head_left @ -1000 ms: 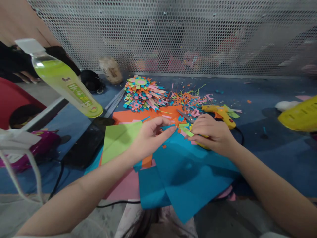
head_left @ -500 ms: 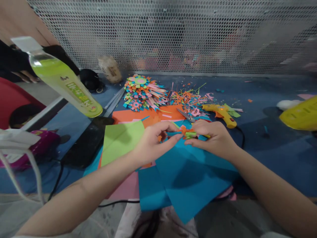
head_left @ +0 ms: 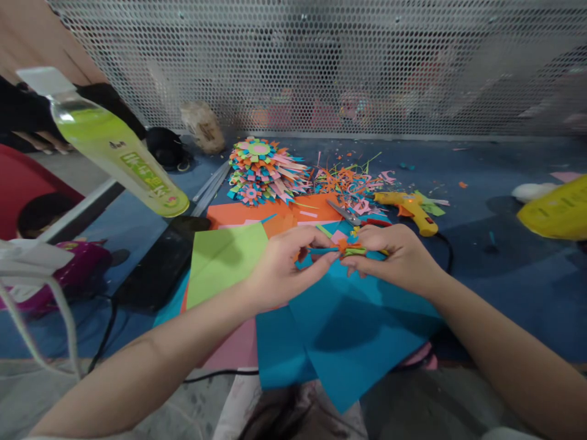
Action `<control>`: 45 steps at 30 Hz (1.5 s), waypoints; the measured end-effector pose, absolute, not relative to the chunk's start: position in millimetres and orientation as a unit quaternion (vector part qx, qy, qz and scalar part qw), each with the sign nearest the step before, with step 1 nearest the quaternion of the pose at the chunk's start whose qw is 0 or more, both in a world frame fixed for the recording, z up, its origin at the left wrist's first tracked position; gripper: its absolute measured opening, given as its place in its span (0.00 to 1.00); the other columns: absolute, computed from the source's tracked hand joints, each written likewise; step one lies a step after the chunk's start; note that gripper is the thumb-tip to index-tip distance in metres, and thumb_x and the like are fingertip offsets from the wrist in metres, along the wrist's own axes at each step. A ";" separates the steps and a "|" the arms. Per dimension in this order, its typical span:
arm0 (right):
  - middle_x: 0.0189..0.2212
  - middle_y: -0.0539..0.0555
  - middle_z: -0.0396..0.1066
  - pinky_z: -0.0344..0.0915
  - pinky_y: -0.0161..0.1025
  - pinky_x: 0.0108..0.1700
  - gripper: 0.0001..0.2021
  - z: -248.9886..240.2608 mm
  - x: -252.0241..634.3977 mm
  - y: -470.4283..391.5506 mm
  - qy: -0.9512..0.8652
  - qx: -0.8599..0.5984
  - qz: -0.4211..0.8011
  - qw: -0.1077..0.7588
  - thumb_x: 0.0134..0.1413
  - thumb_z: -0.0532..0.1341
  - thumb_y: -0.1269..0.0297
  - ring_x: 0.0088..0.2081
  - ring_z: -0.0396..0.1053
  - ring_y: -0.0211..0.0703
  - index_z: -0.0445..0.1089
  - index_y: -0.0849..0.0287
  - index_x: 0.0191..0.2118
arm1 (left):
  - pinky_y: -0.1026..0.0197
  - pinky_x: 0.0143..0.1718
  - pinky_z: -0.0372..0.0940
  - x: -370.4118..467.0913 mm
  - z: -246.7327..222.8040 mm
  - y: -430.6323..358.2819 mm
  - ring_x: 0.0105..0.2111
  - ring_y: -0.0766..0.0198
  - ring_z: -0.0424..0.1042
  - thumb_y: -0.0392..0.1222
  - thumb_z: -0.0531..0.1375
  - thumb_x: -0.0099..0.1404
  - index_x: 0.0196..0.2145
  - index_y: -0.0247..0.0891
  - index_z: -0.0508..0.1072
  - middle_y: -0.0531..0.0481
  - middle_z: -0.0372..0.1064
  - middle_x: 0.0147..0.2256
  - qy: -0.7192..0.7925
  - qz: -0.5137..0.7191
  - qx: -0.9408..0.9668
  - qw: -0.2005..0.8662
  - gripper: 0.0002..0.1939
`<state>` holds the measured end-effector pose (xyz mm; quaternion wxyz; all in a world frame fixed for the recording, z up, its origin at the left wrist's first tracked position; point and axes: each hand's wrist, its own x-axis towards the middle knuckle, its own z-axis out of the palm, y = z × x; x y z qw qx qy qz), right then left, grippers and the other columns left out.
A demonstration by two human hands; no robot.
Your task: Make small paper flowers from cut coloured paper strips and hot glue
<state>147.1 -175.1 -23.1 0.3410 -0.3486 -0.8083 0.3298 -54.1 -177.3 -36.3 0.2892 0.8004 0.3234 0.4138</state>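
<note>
Between my two hands is a small paper flower (head_left: 345, 245) with orange, green and blue strips. My left hand (head_left: 293, 266) pinches its left side between thumb and fingers. The thumb and fingers of my right hand (head_left: 394, 256) close on its right side, covering part of it. Below both hands lie blue paper sheets (head_left: 362, 324), and a light green sheet (head_left: 224, 260) is to the left. Scissors (head_left: 346, 212) with a red handle rest just beyond my right hand. A yellow glue gun (head_left: 410, 211) lies farther right.
Finished layered paper flowers (head_left: 261, 174) are piled at the back, beside a heap of paper scraps (head_left: 348, 183). On the left stand a green drink bottle (head_left: 123, 146), a black device (head_left: 156, 269) and glue sticks (head_left: 211, 189). A perforated metal panel (head_left: 302, 67) closes the back.
Both hands stay nearly in place, still pinching the paper flower. The flower has turned slightly, and a pink part now shows above the orange.
</note>
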 end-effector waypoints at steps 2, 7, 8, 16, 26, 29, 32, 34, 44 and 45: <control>0.16 0.51 0.69 0.58 0.32 0.20 0.15 -23.2 147.3 -175.1 -0.802 -0.357 0.344 0.333 0.51 0.64 0.58 0.18 0.62 0.33 0.71 0.61 0.20 | 0.68 0.25 0.58 -54.3 -36.3 -177.6 0.24 0.72 0.63 0.39 0.59 0.62 0.31 0.35 0.71 0.52 0.70 0.27 0.326 0.413 0.799 0.291 0.05; 0.15 0.49 0.68 0.56 0.32 0.21 0.13 -21.4 149.6 -175.0 -0.801 -0.353 0.349 0.334 0.51 0.64 0.59 0.19 0.61 0.33 0.72 0.60 0.20 | 0.69 0.24 0.59 -54.1 -38.3 -177.9 0.24 0.72 0.64 0.41 0.59 0.62 0.31 0.35 0.70 0.52 0.70 0.27 0.344 0.419 0.779 0.315 0.06; 0.15 0.49 0.68 0.57 0.32 0.21 0.13 -20.7 149.9 -175.3 -0.803 -0.351 0.349 0.332 0.52 0.63 0.59 0.19 0.62 0.33 0.73 0.60 0.21 | 0.69 0.24 0.59 -54.0 -38.6 -177.8 0.24 0.72 0.64 0.41 0.59 0.62 0.31 0.35 0.70 0.52 0.69 0.27 0.345 0.420 0.776 0.319 0.06; 0.16 0.52 0.70 0.60 0.33 0.23 0.14 -16.5 145.6 -178.7 -0.807 -0.376 0.327 0.316 0.55 0.58 0.64 0.20 0.65 0.35 0.73 0.60 0.21 | 0.68 0.26 0.59 -54.3 -39.9 -179.0 0.25 0.71 0.63 0.41 0.59 0.62 0.31 0.35 0.70 0.52 0.68 0.27 0.343 0.416 0.777 0.325 0.06; 0.24 0.52 0.71 0.64 0.35 0.29 0.18 -21.8 156.9 -174.8 -0.794 -0.365 0.299 0.384 0.62 0.51 0.55 0.26 0.68 0.38 0.72 0.59 0.30 | 0.68 0.22 0.56 -50.1 -34.9 -170.8 0.21 0.72 0.61 0.47 0.62 0.57 0.28 0.36 0.69 0.54 0.65 0.23 0.361 0.383 0.510 0.681 0.11; 0.35 0.54 0.72 0.66 0.39 0.37 0.10 -23.0 155.9 -173.8 -0.809 -0.407 0.158 0.394 0.57 0.58 0.62 0.33 0.69 0.40 0.69 0.58 0.43 | 0.68 0.21 0.56 -50.0 -35.7 -167.4 0.22 0.71 0.62 0.45 0.65 0.53 0.25 0.35 0.68 0.54 0.62 0.21 0.329 0.315 0.376 0.807 0.12; 0.41 0.54 0.72 0.66 0.40 0.44 0.14 -25.3 151.1 -174.5 -0.849 -0.367 0.121 0.361 0.54 0.61 0.67 0.38 0.69 0.41 0.67 0.54 0.48 | 0.67 0.22 0.58 -49.9 -37.5 -167.5 0.23 0.70 0.64 0.43 0.65 0.53 0.25 0.35 0.68 0.53 0.61 0.22 0.288 0.253 0.337 0.860 0.10; 0.38 0.53 0.74 0.66 0.40 0.45 0.09 -27.2 148.6 -175.4 -0.858 -0.343 0.130 0.359 0.54 0.61 0.67 0.40 0.70 0.42 0.70 0.53 0.42 | 0.67 0.23 0.59 -49.9 -39.1 -168.5 0.24 0.70 0.64 0.43 0.63 0.54 0.26 0.35 0.69 0.53 0.61 0.23 0.268 0.230 0.342 0.871 0.09; 0.23 0.50 0.70 0.61 0.33 0.27 0.05 -17.8 142.5 -181.1 -0.811 -0.404 0.258 0.335 0.50 0.62 0.65 0.25 0.65 0.35 0.70 0.60 0.26 | 0.66 0.28 0.62 -56.0 -37.1 -163.5 0.32 0.66 0.69 0.49 0.60 0.60 0.34 0.37 0.75 0.48 0.73 0.34 0.379 0.392 0.578 0.607 0.12; 0.22 0.50 0.69 0.60 0.32 0.27 0.06 -17.2 141.8 -181.6 -0.812 -0.406 0.264 0.325 0.50 0.62 0.65 0.25 0.64 0.35 0.69 0.60 0.26 | 0.66 0.29 0.63 -57.1 -35.1 -163.3 0.31 0.67 0.68 0.48 0.59 0.61 0.33 0.37 0.75 0.48 0.73 0.34 0.373 0.401 0.600 0.583 0.12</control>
